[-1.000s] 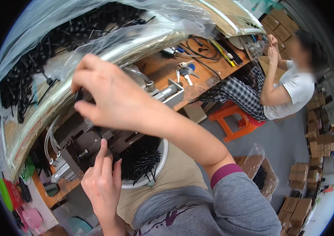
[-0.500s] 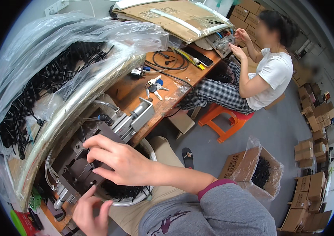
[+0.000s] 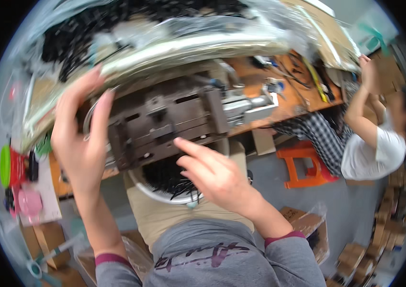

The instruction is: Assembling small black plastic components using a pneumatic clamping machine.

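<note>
A dark metal fixture (image 3: 164,125) with slots and a raised block in its middle lies in front of me, somewhat blurred. My right hand (image 3: 219,179) is at its near edge, index finger stretched toward the middle block, with nothing visible in the fingers. To the left of the fixture my left hand (image 3: 81,138) is lifted, thumb and forefinger apart, and no object shows between them. Beyond those fingertips lies a heap of thin black parts (image 3: 73,40) on plastic sheeting. Below the fixture, a white tub (image 3: 145,192) on my lap holds more black pieces.
An air cylinder (image 3: 248,107) is fixed at the fixture's right end. Keys (image 3: 273,86) and cables lie on the wooden table (image 3: 248,71). A co-worker (image 3: 375,148) sits at the right near an orange stool (image 3: 303,165). A pink container (image 3: 29,203) stands at far left.
My view has swung left. My left hand has risen toward the black heap, and my right hand has drawn back from over the fixture to its near edge. The co-worker's hand is raised.
</note>
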The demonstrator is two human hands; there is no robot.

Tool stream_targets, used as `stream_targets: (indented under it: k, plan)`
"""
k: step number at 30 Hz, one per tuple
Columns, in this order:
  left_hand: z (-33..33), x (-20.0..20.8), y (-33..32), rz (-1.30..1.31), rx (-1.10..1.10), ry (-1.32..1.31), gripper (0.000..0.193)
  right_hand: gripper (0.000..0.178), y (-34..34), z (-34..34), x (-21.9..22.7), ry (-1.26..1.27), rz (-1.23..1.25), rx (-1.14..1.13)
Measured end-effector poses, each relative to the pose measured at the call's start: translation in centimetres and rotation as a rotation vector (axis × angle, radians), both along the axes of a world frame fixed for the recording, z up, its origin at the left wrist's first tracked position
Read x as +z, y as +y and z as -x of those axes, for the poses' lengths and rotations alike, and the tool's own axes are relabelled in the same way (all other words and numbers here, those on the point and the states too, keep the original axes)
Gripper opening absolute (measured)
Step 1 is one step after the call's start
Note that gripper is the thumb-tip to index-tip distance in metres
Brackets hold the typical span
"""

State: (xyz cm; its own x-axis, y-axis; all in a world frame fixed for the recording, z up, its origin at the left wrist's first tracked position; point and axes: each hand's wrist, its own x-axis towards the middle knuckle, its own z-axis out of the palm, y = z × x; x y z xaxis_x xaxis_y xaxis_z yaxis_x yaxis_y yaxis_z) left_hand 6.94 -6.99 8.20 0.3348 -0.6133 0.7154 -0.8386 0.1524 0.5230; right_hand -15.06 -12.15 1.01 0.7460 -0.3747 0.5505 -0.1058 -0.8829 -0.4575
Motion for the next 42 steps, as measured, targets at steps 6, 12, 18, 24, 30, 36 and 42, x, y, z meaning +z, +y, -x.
stream_targets:
  k: [6,12,18,24,30,36,42]
  plan:
    - [-5.7,-0.5,-5.3,-0.127,0.18,-0.394,0.029,0.024,0.0,-2.8,-0.3,0.198,0.215,0.04]
    - [-5.9,-0.8,-8.4,-0.34,0.219,-0.413,0.042,0.017,-0.2,-3.7,0.4,0.248,0.25,-0.057]
    - [-6.0,-0.1,-8.0,-0.348,0.205,-0.366,0.036,0.02,-0.4,-3.8,0.6,0.299,0.22,-0.049]
    - [-5.8,-0.3,-5.8,-0.135,0.099,-0.361,0.028,0.02,-0.5,-3.9,1.2,0.33,0.195,0.003]
    - [-3.1,0.3,-0.1,0.015,-0.002,-0.28,0.025,0.02,-4.0,-4.9,5.5,0.018,0.029,0.031]
    - [0.9,-0.6,4.2,-0.088,-0.157,-0.219,0.038,0.019,-16.1,-8.8,13.3,-0.031,0.457,-0.222]
    - [3.1,-3.6,6.3,-0.183,-0.222,-0.054,0.04,0.071,-22.7,-12.2,13.7,0.692,0.131,-0.198]
